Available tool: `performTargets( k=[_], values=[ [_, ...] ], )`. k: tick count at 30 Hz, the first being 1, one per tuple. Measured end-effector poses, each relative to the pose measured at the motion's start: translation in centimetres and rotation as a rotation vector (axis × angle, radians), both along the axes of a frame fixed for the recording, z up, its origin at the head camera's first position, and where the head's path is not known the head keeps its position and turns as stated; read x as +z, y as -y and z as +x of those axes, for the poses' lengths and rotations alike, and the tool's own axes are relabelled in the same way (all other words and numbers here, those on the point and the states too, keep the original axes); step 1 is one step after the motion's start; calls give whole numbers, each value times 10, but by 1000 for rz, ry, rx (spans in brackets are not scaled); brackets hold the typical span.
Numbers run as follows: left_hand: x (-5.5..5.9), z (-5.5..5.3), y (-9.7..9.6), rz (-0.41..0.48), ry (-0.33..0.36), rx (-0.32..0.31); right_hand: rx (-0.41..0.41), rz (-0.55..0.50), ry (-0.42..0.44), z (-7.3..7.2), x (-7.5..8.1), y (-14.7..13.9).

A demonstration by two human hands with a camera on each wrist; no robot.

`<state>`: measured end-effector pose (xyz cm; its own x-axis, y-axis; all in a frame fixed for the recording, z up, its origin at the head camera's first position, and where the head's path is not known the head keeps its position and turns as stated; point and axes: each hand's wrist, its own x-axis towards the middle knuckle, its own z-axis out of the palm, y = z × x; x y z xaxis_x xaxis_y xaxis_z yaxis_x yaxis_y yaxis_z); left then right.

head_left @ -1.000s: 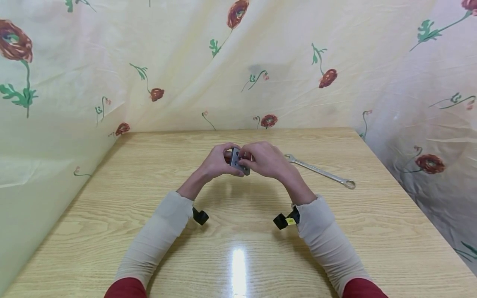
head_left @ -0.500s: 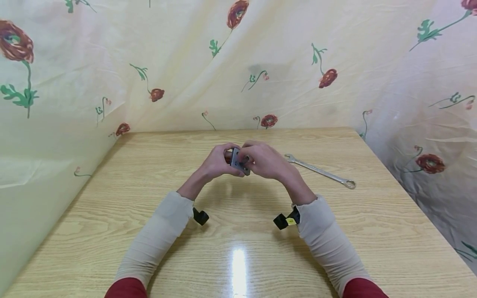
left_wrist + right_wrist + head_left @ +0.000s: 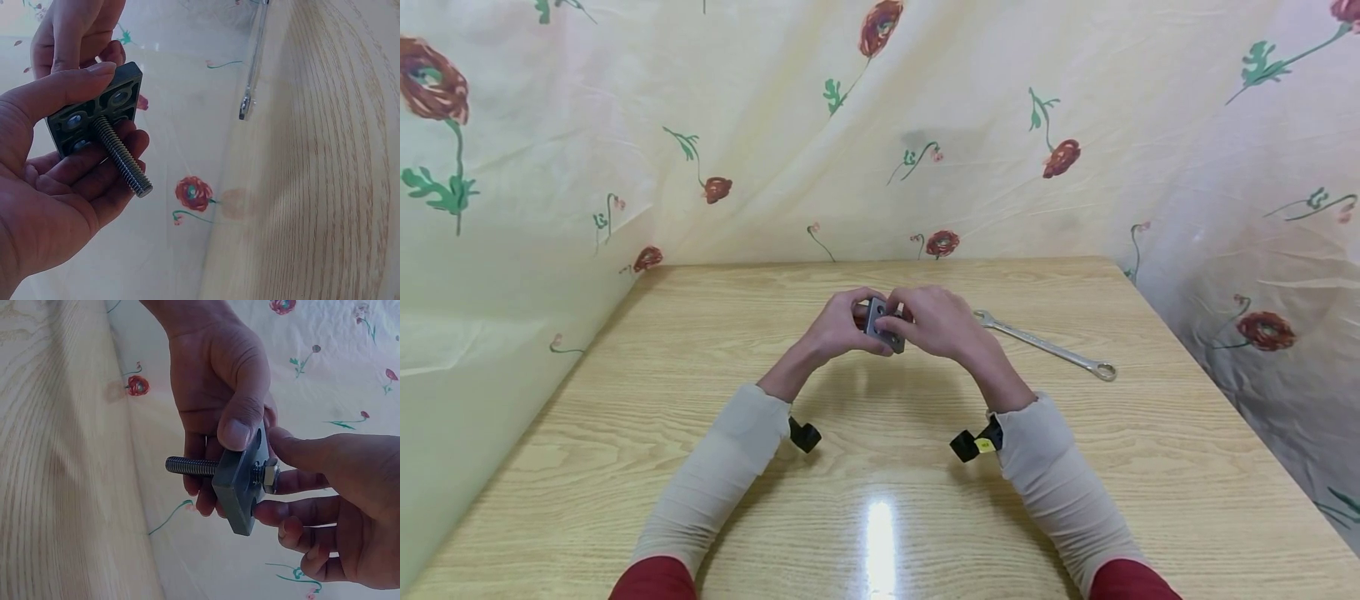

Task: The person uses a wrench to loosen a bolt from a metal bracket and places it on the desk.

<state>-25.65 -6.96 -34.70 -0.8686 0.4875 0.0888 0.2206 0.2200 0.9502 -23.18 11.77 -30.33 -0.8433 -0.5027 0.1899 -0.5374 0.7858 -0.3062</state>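
My left hand (image 3: 838, 325) holds a grey square plate (image 3: 234, 487) with holes near its corners, raised over the table. Its thumb lies along one side and the fingers support the other. A hex bolt (image 3: 122, 156) runs through the plate's middle, its long threaded shank sticking out beside the left fingers. On the opposite face, the bolt head (image 3: 270, 476) stands slightly off the plate with some thread showing. My right hand (image 3: 936, 321) has thumb and index finger around that head, and another fingertip (image 3: 265, 511) at the plate's face.
A combination wrench (image 3: 1045, 344) lies on the wooden table (image 3: 880, 467), right of my hands. Small black cameras (image 3: 803, 436) are strapped to both wrists. A flowered curtain (image 3: 775, 125) hangs behind and along both sides of the table.
The fingers of my right hand have shifted around the bolt head, the thumb now lying flatter across the plate's face. My left hand and the plate stay almost in place.
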Motion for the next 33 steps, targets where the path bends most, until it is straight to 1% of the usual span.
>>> performTargets(
  k=[5, 12, 21, 33],
  values=[
    [0, 0, 0, -6, -5, -1, 13, 8, -8, -1, -1, 0],
    [-1, 0, -1, 1, -9, -1, 79, -21, -35, 2, 0, -1],
    [0, 1, 0, 11, -8, -7, 158, -33, -52, 3, 0, -2],
    [0, 0, 0, 21, -8, -11, 188, -66, -39, 2, 1, -1]
  ],
)
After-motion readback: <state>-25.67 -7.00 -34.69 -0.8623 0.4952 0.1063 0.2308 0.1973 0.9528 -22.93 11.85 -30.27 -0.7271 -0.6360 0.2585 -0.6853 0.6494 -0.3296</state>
